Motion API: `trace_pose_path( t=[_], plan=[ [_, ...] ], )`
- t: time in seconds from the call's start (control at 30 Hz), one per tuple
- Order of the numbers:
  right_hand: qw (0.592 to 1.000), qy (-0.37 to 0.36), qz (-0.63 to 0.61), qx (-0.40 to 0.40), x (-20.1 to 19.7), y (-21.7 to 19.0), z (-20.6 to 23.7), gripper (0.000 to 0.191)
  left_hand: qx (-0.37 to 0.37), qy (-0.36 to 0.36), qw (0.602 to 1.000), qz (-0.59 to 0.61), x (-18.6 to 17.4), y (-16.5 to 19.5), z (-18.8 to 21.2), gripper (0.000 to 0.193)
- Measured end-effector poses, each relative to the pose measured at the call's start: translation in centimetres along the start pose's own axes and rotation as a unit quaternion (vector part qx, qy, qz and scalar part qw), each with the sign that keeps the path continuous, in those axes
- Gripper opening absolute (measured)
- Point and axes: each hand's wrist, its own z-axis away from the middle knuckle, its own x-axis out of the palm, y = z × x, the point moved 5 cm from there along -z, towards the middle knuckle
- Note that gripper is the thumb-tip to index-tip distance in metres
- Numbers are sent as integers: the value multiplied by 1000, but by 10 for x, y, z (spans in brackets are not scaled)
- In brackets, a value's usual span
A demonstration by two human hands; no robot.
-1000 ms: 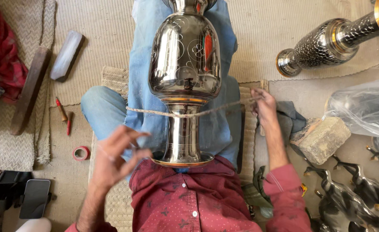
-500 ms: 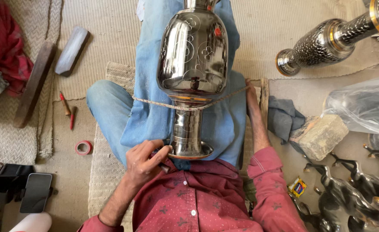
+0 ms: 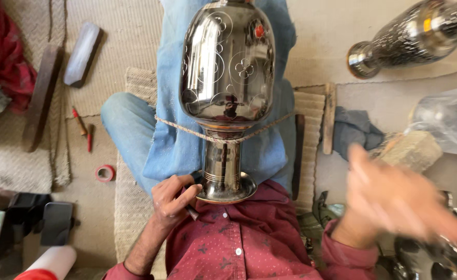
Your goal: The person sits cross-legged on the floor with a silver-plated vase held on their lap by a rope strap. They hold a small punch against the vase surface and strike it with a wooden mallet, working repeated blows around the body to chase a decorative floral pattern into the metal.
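A shiny engraved metal vase (image 3: pixel 227 67) lies along my lap over blue jeans, its flared foot (image 3: pixel 226 193) against my red shirt. A thin rope (image 3: pixel 174 126) crosses its neck and runs out to both sides. My left hand (image 3: pixel 172 201) rests beside the foot, fingers curled on a small dark tool (image 3: pixel 191 211) that touches the rim. My right hand (image 3: pixel 394 203) is up in the air at the right, blurred by motion, fingers spread with nothing in it.
A second engraved vase (image 3: pixel 410 36) lies at top right. A stone block (image 3: pixel 412 150), clear plastic bag (image 3: pixel 446 122) and blue cloth (image 3: pixel 355 129) sit to the right. At left lie a red tape roll (image 3: pixel 104 172), red pencils (image 3: pixel 81 124), a grey bar (image 3: pixel 83 52) and a phone (image 3: pixel 57 223).
My right hand has left the rope end by the wooden strip and swung down to the lower right. My left hand has settled against the vase's foot.
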Motion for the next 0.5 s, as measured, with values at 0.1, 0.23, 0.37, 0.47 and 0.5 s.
trace_pose_path(
  t=[0.1,0.23,0.37,0.47,0.5],
  plan=[
    [979,-173,-50,-95,20,-54,-16,40,-12,-13,1000,-16,1,-2,5,37],
    [963,-245,-34,-108,29,-30,-18,34,-17,-17,999,-33,0,-2,6,35],
    [958,-264,-28,-106,27,-29,-20,28,-17,-28,998,-47,-2,-1,2,36],
    [957,-270,-25,-106,34,-42,-28,24,-20,-42,998,-31,-7,-4,-2,29],
    [956,-273,-23,-106,37,-45,-32,23,-30,-39,999,-19,-9,-6,-2,27]
  ],
)
